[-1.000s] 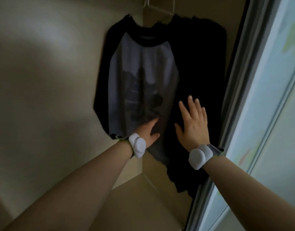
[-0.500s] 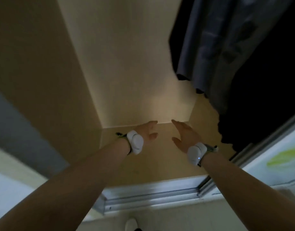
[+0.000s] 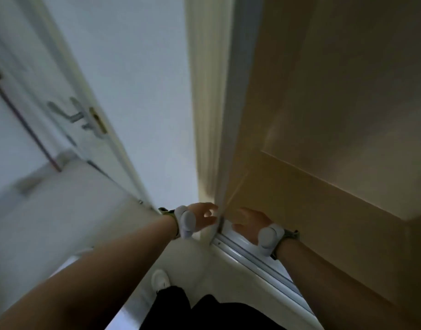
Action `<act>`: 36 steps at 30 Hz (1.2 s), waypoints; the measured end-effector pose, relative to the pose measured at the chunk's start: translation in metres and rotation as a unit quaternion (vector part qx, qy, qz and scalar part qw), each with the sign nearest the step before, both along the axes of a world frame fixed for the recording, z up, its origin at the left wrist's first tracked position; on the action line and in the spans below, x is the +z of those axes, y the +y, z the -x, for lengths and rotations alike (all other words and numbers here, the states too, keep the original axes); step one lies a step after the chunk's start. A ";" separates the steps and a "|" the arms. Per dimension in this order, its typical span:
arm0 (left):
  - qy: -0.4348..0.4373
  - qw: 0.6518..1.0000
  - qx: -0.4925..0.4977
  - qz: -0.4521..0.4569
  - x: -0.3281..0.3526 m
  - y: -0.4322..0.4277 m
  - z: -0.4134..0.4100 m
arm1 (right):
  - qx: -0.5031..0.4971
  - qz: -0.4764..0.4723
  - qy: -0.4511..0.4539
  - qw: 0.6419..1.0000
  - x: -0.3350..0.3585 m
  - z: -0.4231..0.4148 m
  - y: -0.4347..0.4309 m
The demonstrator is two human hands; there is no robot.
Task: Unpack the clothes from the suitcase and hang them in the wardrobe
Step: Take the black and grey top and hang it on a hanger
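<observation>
Pretty blurry shot tbh. The beige wooden wardrobe fills everything right of its pale upright front edge. The left hand hovers just left of that edge's foot. The right hand is just right of it, above the silver sliding track. Both hands have loose, spread fingers and hold nothing. A white panelled door with a metal lever handle sits well left of the edge.

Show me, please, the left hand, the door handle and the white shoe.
left hand (image 3: 201, 216): head view, middle of the hand.
door handle (image 3: 73, 113): head view, on the blurred metal lever.
white shoe (image 3: 160, 281): head view, on its upper side.
</observation>
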State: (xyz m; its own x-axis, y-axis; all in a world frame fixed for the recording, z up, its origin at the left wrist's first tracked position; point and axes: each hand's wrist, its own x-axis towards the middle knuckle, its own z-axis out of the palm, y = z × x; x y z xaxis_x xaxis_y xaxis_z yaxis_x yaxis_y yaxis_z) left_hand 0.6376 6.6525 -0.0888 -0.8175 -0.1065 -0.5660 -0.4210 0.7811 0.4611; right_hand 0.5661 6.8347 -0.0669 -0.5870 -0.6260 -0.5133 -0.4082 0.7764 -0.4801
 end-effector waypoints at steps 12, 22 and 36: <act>0.043 0.953 0.300 -0.025 -0.001 -0.267 -0.120 | 0.225 0.036 0.013 0.974 0.003 -0.057 -0.305; 0.139 0.854 0.499 0.053 0.016 -0.436 -0.216 | 0.296 0.115 0.019 0.948 0.009 -0.106 -0.535; 0.152 0.697 0.694 0.099 0.015 -0.587 -0.294 | 0.489 0.148 0.027 0.859 0.028 -0.175 -0.791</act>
State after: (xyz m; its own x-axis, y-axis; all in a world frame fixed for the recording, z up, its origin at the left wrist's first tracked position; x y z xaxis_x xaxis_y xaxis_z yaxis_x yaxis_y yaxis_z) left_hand 0.9320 6.0655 -0.0734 0.0707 -0.9655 -0.2507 -0.7410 -0.2191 0.6347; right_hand 0.7411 6.0437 -0.0384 0.2760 -0.9321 -0.2345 -0.8240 -0.1038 -0.5570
